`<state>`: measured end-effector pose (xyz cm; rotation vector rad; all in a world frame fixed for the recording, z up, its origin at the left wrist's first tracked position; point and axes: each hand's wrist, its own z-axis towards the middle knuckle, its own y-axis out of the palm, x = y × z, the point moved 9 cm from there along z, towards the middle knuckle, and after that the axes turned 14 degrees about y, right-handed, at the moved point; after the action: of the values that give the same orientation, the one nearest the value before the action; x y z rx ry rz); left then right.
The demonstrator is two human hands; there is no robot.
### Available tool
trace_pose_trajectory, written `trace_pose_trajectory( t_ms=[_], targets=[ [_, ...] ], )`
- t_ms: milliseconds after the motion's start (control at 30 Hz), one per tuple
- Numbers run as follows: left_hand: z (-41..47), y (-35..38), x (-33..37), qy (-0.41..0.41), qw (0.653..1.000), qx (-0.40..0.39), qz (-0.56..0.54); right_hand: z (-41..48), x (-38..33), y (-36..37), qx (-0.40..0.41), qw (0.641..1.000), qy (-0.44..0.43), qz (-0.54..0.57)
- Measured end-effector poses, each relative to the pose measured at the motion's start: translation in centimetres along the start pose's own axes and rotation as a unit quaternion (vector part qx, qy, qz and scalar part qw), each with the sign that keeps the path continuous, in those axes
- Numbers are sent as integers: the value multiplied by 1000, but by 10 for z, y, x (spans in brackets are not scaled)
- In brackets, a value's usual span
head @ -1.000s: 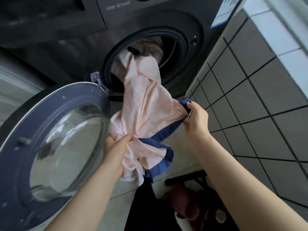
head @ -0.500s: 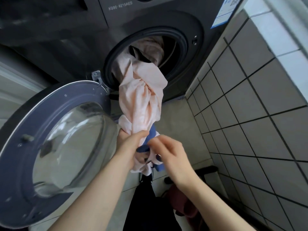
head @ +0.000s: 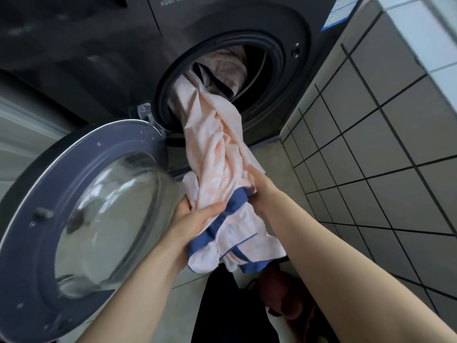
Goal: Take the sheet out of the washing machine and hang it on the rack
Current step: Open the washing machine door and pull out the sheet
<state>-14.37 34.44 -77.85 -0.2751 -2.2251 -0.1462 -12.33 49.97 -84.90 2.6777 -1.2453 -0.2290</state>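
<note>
Clenched on bunched sheet (head: 217, 149) with left grip (head: 197, 219) and right grip (head: 259, 191), side by side; beyond grips, trailing up into washing machine (head: 222, 21). Recommend pulling hand over hand, hem kept off floor (head: 184, 300).

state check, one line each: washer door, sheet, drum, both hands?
door: swung open.
sheet: bunched, partly pulled out, upper end inside the drum.
drum: holds the rest of the sheet.
left hand: grips the sheet's lower bunch.
right hand: grips the sheet by its blue hem.
</note>
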Motion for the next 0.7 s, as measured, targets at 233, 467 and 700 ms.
trace_pose_trajectory(
  t_ms=[233, 467, 700],
  targets=[
    [2, -6, 4, 2, 999, -33, 15, 6, -32, -12, 20, 998, -26, 53],
    [1, -22, -18, -47, 995, 40, 73, -61, -72, -40, 142, 939, -307, -61],
    [8, -10, -17, -68, 997, 34, 12, -149, -29, -10, 206, 740, -540, -344]
  ],
)
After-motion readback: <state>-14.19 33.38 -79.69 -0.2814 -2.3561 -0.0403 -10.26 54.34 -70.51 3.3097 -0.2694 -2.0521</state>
